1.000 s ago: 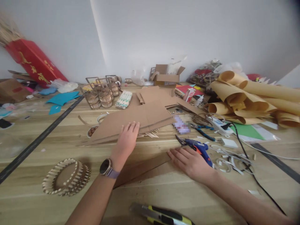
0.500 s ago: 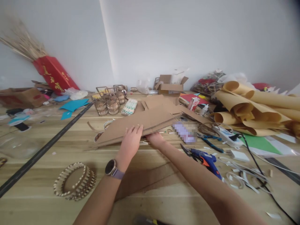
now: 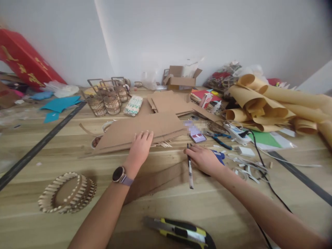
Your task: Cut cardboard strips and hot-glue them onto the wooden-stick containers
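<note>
Here, cardboard (image 3: 153, 128) lies under left hand (image 3: 140, 148), pen (image 3: 190, 171) in right hand (image 3: 206, 159).

Closed off across the top by a blue-grey wall (image 3: 166, 34), marked by a pale slanting streak (image 3: 103, 33) at upper left. Spread below with a wood-grained bench (image 3: 23, 230), crossed by dark strips (image 3: 43, 144) at left and right. Lit softly, dimmer at upper right.

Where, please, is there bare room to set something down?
Bare wood shows between the left black strip and ring basket, and between the cutter and right forearm. It is crowded beyond the right hand, around the pliers and power strip.
</note>
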Motion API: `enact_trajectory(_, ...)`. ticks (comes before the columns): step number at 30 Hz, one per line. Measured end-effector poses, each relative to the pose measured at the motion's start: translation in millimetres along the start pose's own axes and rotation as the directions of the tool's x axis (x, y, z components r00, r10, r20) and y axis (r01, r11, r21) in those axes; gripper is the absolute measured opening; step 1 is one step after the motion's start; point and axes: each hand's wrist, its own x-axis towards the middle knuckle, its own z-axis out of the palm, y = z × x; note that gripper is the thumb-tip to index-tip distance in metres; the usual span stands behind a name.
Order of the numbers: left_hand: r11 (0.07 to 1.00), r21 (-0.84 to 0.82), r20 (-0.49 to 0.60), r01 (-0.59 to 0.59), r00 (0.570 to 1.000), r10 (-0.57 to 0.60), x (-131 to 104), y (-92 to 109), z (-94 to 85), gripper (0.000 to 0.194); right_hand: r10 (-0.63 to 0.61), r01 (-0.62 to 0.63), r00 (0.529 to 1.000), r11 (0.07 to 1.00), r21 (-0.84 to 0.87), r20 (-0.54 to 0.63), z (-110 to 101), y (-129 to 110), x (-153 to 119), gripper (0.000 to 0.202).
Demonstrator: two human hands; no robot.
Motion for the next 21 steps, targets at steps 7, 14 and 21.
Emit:
enact_trajectory(7, 0.988, -0.089, 0.081, -0.125, 0.988, 0.132, -41.0, 7.1, -1.1, 0.071, -0.074, 0.1, 0.989, 0.972, 0.212, -0.128, 26.6, -9.9, -27.7, 0.007)
enact_trajectory(14, 0.965, -0.255, 0.251, -0.064, 0.959, 0.13, -142.9, -6.6, -17.9, 0.045, -0.086, 0.135, 0.979, 0.951, 0.278, -0.183, 46.8, -15.6, -28.2, 0.009)
enact_trajectory(21, 0.921, -0.389, 0.207, 0.038, 0.977, 0.047, -163.3, -29.1, -8.2, 0.036, -0.128, 0.15, 0.963, 0.985, 0.079, -0.236, 41.5, -22.3, -45.2, 0.02)
